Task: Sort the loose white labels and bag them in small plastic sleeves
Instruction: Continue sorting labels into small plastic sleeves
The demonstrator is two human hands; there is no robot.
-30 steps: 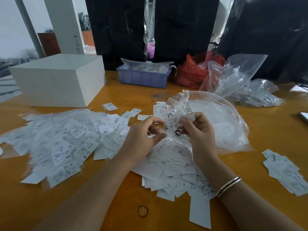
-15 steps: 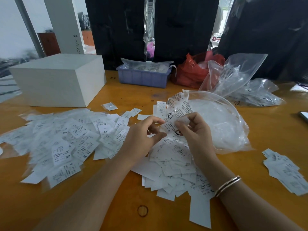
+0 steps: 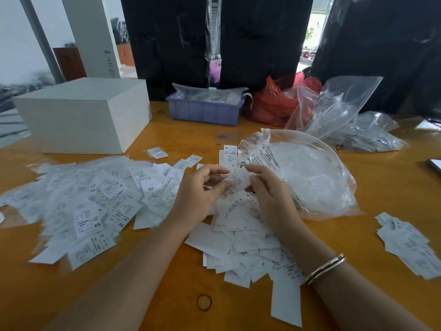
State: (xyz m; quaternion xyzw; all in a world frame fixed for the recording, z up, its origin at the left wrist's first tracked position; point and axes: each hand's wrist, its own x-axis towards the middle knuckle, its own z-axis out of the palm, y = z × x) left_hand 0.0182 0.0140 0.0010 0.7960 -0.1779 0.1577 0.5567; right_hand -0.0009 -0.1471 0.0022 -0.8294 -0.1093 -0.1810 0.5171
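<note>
Above the middle of the wooden table (image 3: 386,187), my left hand (image 3: 198,194) and my right hand (image 3: 269,189) face each other with curled fingers. Between them they pinch a small white label (image 3: 238,179), blurred by motion. Under the hands lies a heap of loose white labels (image 3: 248,237). A wide spread of labels in small plastic sleeves (image 3: 90,201), marked XS and S, covers the table to the left. A large clear bag (image 3: 310,177) with an open mouth lies just right of my right hand.
A white box (image 3: 83,113) stands at the back left. A blue tray (image 3: 205,111), a red bag (image 3: 274,101) and more clear bags (image 3: 338,106) sit at the back. A small label pile (image 3: 405,244) lies at the right. A rubber band (image 3: 204,302) lies near me.
The label cluster my right hand held up has come down. Both hands have closed in on one small label between them.
</note>
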